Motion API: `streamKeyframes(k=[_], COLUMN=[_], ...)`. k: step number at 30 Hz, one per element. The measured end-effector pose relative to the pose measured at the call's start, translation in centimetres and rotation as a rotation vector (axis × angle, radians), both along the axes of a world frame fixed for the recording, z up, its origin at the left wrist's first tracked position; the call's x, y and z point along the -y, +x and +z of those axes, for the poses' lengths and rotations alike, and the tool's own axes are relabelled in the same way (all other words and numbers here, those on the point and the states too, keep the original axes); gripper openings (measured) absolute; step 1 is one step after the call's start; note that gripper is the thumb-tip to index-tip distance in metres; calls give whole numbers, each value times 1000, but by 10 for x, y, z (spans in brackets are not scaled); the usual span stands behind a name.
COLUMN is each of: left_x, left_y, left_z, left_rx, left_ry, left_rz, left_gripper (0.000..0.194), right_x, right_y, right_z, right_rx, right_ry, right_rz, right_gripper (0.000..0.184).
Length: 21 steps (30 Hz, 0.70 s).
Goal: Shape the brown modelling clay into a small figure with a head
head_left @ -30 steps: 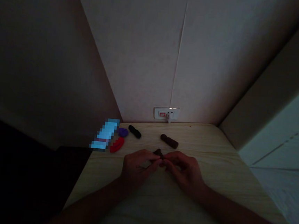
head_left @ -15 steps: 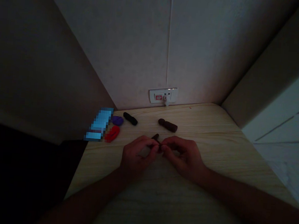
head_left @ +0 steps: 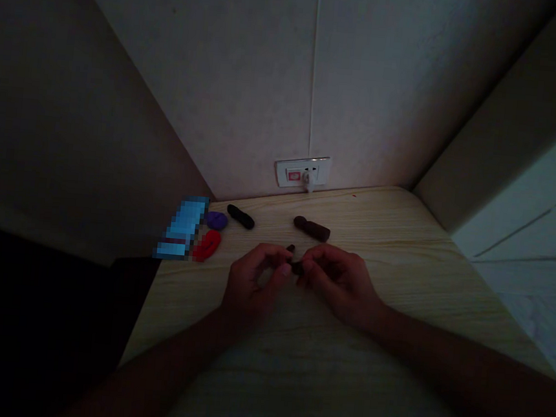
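Between my fingertips is a small piece of dark brown modelling clay point(head_left: 297, 268), one end sticking up past my left fingers. My left hand point(head_left: 253, 281) grips its left side with thumb and forefinger. From the other side, my right hand point(head_left: 342, 284) pinches the same piece; its lower fingers are curled and partly hidden. Just beyond my hands lies a longer brown clay roll point(head_left: 312, 228) with a rounded end. To the left are a black clay roll point(head_left: 241, 217), a purple clay lump point(head_left: 217, 221) and a red clay piece point(head_left: 207, 246).
A blurred-out blue, glowing rectangle point(head_left: 182, 227) sits at the left edge of the wooden tabletop point(head_left: 374, 220). Behind the table, a wall socket point(head_left: 301, 172) holds a white plug. Walls stand close at the back and left, and the room is dim.
My fingertips have parted slightly, so more of the brown clay piece shows between them. The whole view has shifted a little, with the things on the table sitting slightly higher.
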State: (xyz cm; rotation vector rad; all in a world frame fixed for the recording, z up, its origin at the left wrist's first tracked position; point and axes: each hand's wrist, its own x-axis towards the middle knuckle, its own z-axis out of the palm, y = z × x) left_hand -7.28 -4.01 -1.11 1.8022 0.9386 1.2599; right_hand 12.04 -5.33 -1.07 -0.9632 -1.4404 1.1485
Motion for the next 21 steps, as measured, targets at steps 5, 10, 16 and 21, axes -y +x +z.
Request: streamKeyframes(k=[5, 10, 16, 21], left_x=[-6, -7, -7, -6], left_y=[-2, -1, 0, 1], left_z=[3, 5, 9, 9], left_rx=[-7, 25, 28, 59], left_ry=[12, -79, -152, -163], left_rz=[-92, -82, -65, -108], left_gripper=[18, 5, 7, 7], right_x=[-1, 0, -2, -4], right_y=[1, -1, 0, 1], right_z=[-3, 1, 5, 4], right_rx=[-101, -187, -178, -229], right_ry=[-78, -126, -154, -137], right_rz=[75, 128, 152, 160], right_gripper=[22, 26, 28, 23])
